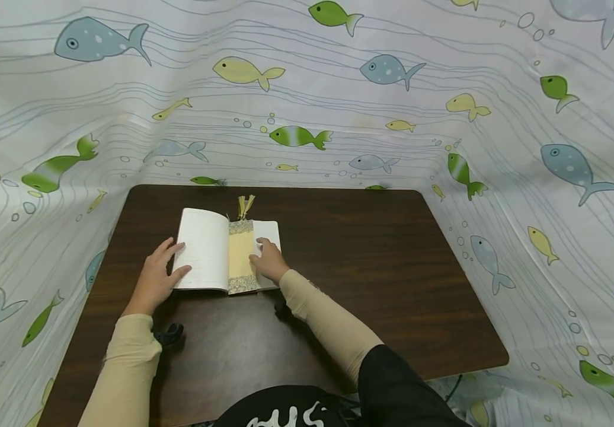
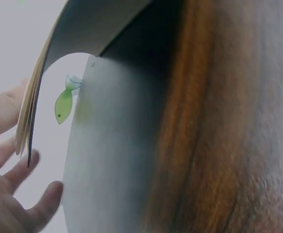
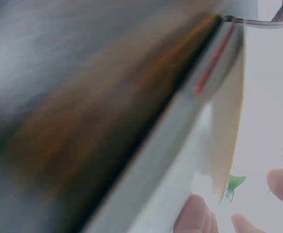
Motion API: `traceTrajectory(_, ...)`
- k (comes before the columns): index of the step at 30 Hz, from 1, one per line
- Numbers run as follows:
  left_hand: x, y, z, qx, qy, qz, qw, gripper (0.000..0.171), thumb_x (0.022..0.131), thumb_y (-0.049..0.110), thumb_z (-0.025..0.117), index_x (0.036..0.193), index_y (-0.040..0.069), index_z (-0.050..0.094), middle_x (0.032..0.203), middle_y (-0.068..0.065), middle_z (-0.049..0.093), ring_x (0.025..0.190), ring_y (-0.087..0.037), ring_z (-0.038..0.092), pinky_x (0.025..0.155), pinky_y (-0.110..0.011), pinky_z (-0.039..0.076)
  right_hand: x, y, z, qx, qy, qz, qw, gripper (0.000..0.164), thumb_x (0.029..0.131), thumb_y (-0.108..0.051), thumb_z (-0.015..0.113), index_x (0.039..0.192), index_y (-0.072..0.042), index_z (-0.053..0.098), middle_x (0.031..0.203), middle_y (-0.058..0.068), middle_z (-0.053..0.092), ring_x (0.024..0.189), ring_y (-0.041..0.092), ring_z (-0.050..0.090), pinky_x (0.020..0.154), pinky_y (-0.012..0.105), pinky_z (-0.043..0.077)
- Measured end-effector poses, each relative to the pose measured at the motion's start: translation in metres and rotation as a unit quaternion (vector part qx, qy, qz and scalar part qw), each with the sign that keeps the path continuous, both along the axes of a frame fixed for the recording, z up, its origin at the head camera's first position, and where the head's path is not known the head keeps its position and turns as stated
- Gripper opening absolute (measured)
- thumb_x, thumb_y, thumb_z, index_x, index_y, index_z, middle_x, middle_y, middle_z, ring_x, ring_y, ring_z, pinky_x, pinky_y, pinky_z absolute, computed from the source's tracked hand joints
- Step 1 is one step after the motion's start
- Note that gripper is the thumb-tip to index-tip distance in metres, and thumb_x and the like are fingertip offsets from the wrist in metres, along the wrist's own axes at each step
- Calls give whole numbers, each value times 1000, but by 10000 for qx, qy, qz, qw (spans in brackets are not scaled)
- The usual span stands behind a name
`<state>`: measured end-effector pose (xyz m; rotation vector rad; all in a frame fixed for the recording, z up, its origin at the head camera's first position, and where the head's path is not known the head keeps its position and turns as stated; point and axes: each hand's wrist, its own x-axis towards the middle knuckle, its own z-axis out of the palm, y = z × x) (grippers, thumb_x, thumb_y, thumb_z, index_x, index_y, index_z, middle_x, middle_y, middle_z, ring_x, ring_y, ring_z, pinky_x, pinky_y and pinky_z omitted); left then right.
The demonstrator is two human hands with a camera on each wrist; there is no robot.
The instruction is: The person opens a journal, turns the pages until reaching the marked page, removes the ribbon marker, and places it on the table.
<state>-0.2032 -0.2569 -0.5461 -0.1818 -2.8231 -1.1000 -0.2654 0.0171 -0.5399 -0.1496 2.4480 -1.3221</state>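
Note:
An open notebook (image 1: pixel 201 250) with faintly lined white pages lies near the table's left end. My left hand (image 1: pixel 156 274) holds its left edge, thumb and one fingertip over the page. In the left wrist view the notebook's dark cover (image 2: pixel 85 36) rises off the table, with fingers spread around its lower edge. A cream bookmark (image 1: pixel 241 252) with patterned ends lies along the right page by the fold, its yellow tassel (image 1: pixel 245 206) beyond the top. My right hand (image 1: pixel 271 261) touches the right page at the bookmark's edge; its fingers are apart around the lifted bookmark (image 3: pixel 226 131).
The dark wooden table (image 1: pixel 360 267) extends to the right of the notebook. A pale fish-print curtain (image 1: pixel 296 95) surrounds the table at the back and sides. Dark wrist bands (image 1: pixel 169 335) sit below the hands.

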Motion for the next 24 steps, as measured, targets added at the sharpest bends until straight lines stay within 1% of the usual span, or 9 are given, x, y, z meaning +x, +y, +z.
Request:
traceTrajectory(4,1,1,-4,-700,353,-211,9967,47,96,19,61,139,5,49,158,-19,20,131,-56,24,92,-77,27,-3,-12,2,-218,-130,-54,9997,54,97,-16,58,146,-10,36,141,17,42,128,31,47,89,39,50)
traceTrajectory(7,2,2,-5,-1101,342,-357,9927,45,98,18,56,142,9,48,159,-15,23,133,-51,28,92,-77,28,-7,-19,1,-178,36,-183,9997,52,93,-10,61,141,-9,44,132,17,48,118,26,51,88,33,49)
traceTrajectory(10,4,3,-6,-1229,278,-412,9912,46,100,22,52,145,11,45,157,-14,27,135,-47,30,96,-76,27,-10,-24,0,-19,189,-148,9997,48,91,-4,62,137,-10,51,124,15,52,95,17,51,74,26,46)
traceTrajectory(13,6,2,-7,-1255,335,-379,9908,48,100,29,53,144,10,46,155,-16,31,136,-45,31,98,-74,27,-12,-26,-1,101,95,60,9999,45,92,-1,60,135,-14,55,125,15,55,69,16,42,55,25,38)
traceTrajectory(16,8,0,-7,-1241,384,-359,9909,53,97,35,57,142,8,48,153,-18,34,138,-43,30,99,-73,27,-13,-24,-2,210,-1,238,9995,43,93,-3,60,134,-18,58,132,12,56,72,15,50,50,24,38)
traceTrajectory(18,10,-2,-7,-1235,368,-368,9910,56,96,36,58,142,6,48,153,-19,34,138,-42,30,99,-73,26,-16,-16,-1,295,69,376,9988,42,94,-4,59,134,-19,58,137,10,54,89,18,58,56,23,43)
traceTrajectory(20,12,-4,-7,-1200,300,-394,9915,57,95,35,60,142,6,47,153,-19,34,139,-42,29,101,-72,26,-22,-2,1,359,287,435,9980,42,94,-4,60,134,-17,59,134,10,56,103,19,58,64,23,47)
traceTrajectory(22,14,-6,-7,-1210,221,-418,9915,57,95,35,60,142,5,46,153,-20,34,139,-42,29,103,-70,26,-33,20,3,294,395,412,9979,42,94,-4,59,134,-16,58,135,9,56,101,20,59,67,23,49)
traceTrajectory(24,14,-7,-7,-1182,152,-443,9919,58,95,34,60,143,5,45,153,-20,33,139,-43,28,105,-69,25,-46,51,6,187,465,264,9984,42,95,-2,58,135,-13,57,137,10,55,89,21,59,63,25,52)
